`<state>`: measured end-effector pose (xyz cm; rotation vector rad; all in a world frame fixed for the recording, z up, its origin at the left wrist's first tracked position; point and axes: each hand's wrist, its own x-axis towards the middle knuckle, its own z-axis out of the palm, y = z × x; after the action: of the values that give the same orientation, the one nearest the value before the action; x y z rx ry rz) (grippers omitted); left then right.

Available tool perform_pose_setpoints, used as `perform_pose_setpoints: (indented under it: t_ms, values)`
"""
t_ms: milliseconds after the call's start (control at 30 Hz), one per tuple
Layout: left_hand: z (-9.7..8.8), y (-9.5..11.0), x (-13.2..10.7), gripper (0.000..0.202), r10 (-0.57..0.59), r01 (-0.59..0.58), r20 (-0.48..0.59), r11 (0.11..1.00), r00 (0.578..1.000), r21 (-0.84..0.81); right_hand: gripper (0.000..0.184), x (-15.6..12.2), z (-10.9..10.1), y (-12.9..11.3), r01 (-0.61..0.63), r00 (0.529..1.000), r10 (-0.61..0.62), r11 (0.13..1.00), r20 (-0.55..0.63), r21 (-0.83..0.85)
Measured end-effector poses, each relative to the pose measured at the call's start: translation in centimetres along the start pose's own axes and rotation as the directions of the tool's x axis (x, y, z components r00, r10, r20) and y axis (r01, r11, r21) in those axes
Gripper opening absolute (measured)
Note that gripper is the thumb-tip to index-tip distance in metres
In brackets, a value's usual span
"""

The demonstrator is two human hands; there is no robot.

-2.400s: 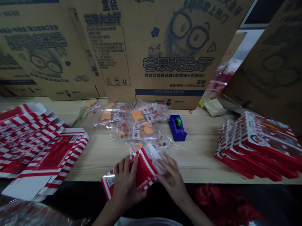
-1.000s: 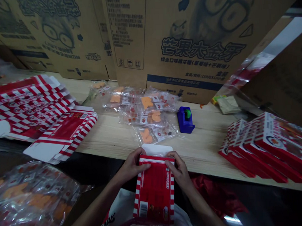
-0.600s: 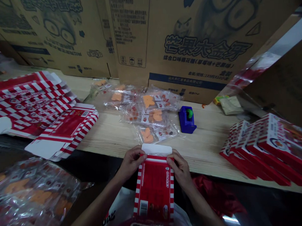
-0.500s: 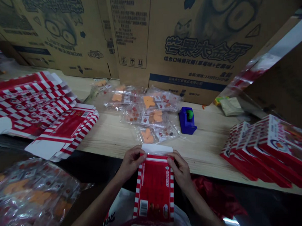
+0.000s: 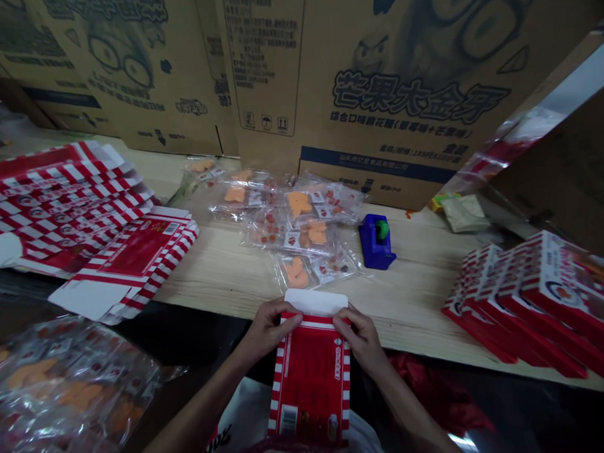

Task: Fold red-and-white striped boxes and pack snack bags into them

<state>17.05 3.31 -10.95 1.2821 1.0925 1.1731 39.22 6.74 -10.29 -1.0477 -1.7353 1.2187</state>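
Observation:
A red box with striped red-and-white sides (image 5: 312, 376) rests upright against my body, its barcode at the lower left. From its top a white flap (image 5: 316, 301) sticks up toward the table. My left hand (image 5: 272, 329) grips the upper left corner, thumb laid across the front just under the flap. On the upper right corner, my right hand (image 5: 359, 336) pinches the edge with thumb and fingers. Both hands are closed on the carton. Just beyond the flap lie clear packets with orange pieces (image 5: 296, 272) on the wooden table.
A blue tape dispenser (image 5: 376, 243) stands right of the packets. Filled striped boxes (image 5: 540, 303) lean at the right; flattened striped cartons (image 5: 128, 261) overlap at the left. More clear packets (image 5: 63, 390) are piled at lower left. Large cardboard boxes (image 5: 378, 136) line the back.
My left thumb has slid inward across the top of the box front, and my right fingers have shifted slightly at the other corner. The box stays in both hands.

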Motion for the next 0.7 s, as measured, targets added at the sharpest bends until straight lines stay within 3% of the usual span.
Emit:
perform_pose_setpoints:
  t_ms: [67, 167, 300, 400, 500, 600, 700]
  values:
    - [0.1, 0.3, 0.2, 0.031, 0.023, -0.023, -0.002, 0.999, 1.000, 0.041, 0.033, 0.0, 0.0, -0.1, 0.012, 1.000, -0.012, 0.999, -0.017, -0.031]
    - [0.2, 0.4, 0.4, 0.033, 0.040, -0.037, -0.047, 0.997, 0.998, 0.071, 0.024, -0.1, 0.3, 0.1, 0.030, 0.998, -0.032, 0.999, -0.056, -0.038]
    - [0.2, -0.3, 0.1, 0.024, 0.050, -0.035, -0.134, 0.994, 0.990, 0.106, 0.014, -0.7, 1.2, 0.6, -0.004, 0.976, 0.002, 1.000, -0.217, -0.005]
    - [0.2, -0.7, -0.2, 0.012, 0.055, -0.026, -0.206, 0.990, 0.977, 0.138, 0.031, -1.0, 1.7, 0.6, -0.047, 0.958, 0.074, 0.994, -0.279, 0.100]
    - [0.0, -0.4, -0.5, 0.023, 0.026, 0.005, -0.254, 0.993, 0.967, 0.119, 0.037, -1.0, 1.6, 0.1, -0.058, 0.976, 0.087, 0.988, -0.202, 0.144]
    - [-0.6, 0.5, -0.6, 0.026, 0.035, -0.005, -0.151, 0.981, 0.988, 0.195, 0.018, -0.7, 0.8, -0.7, -0.040, 0.997, 0.047, 0.993, -0.062, 0.111]
    - [-1.3, 1.6, -0.5, 0.014, 0.099, -0.101, 0.024, 0.941, 0.995, 0.324, 0.022, -0.3, 0.0, -1.4, -0.115, 0.993, 0.117, 0.979, -0.004, 0.171]
